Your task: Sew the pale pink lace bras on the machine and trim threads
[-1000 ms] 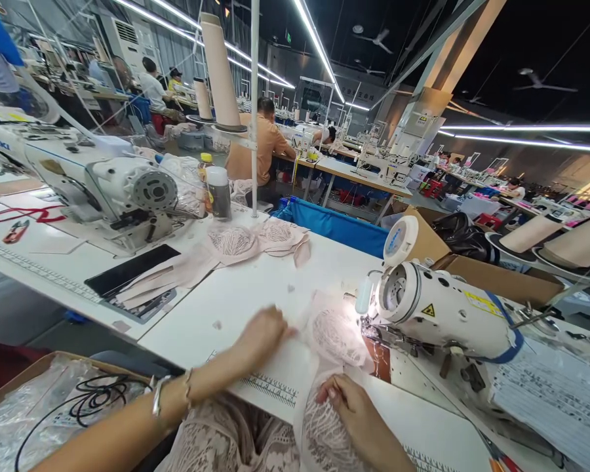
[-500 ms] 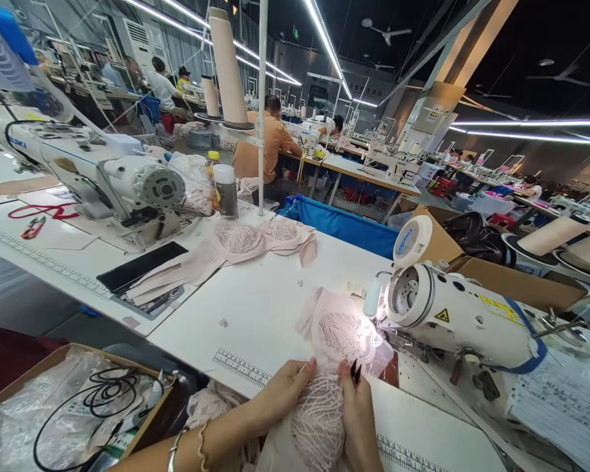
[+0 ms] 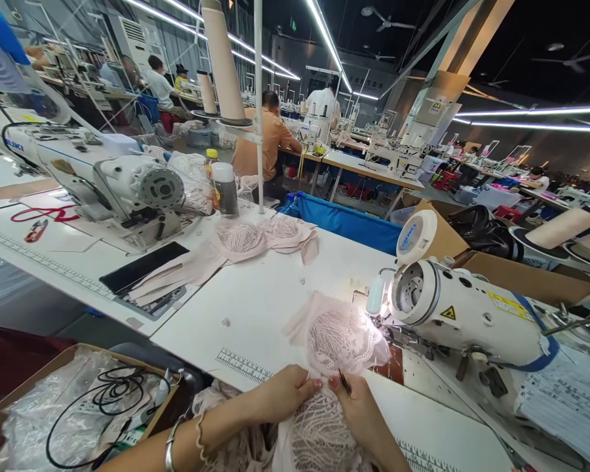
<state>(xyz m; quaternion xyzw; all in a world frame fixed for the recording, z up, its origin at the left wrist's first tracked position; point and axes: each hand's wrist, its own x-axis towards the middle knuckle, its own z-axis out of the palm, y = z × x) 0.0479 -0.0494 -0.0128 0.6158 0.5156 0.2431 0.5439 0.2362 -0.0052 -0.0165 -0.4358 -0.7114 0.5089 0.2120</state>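
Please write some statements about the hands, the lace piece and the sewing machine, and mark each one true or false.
1. Both hands, left hand and right hand, touch the pale pink lace garment piece. True.
2. The right hand holds a thin dark pointed tool. True.
3. The white sewing machine with a yellow warning sticker stands left of the hands. False: it stands to their right.
4. The lace piece lies inside the brown cardboard box with black cable. False: it lies on the white table.

Bright ceiling tube lights [image 3: 324, 39] against dark ceiling; sewing machine lamp [image 3: 376, 303] throws glare onto lace piece [image 3: 341, 337]; wide-angle bending at edges; background soft.
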